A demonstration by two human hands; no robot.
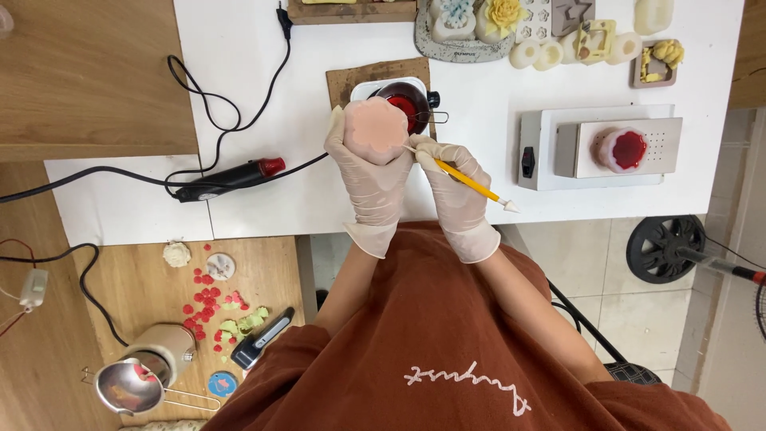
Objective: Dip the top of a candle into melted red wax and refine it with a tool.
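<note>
1. Nearest to the viewer, a person in a rust-brown shirt leans over the near edge of a white tabletop [263, 211], both hands in thin pale disposable gloves.
2. The left hand [369, 172] is closed around a pale pink, scallop-edged round wax piece [376, 129], gripping it from below and tilting its flat face up, which seems meant to steady it for fine work.
3. The right hand [455, 187] pinches a slim yellow-handled sculpting tool with a white pointed end [471, 183] like a pencil; the tool's far tip meets the right edge of the pink piece, while its white end points back toward the near edge.
4. The pink piece is held in the air above the middle of the tabletop, not resting on it.
5. Just beyond it, a small white hot plate on a brown board carries a little dark pot of red melted wax [405, 104], likely kept close for easy reach.
6. At the left, a black heat tool with a red tip [231, 179] lies by the near edge, cable trailing.
7. At the right, a white and grey warming box [594, 148] bears a white-rimmed red candle [622, 149].
8. Along the far edge sit cream flower-shaped wax pieces and moulds [511, 24].
</note>
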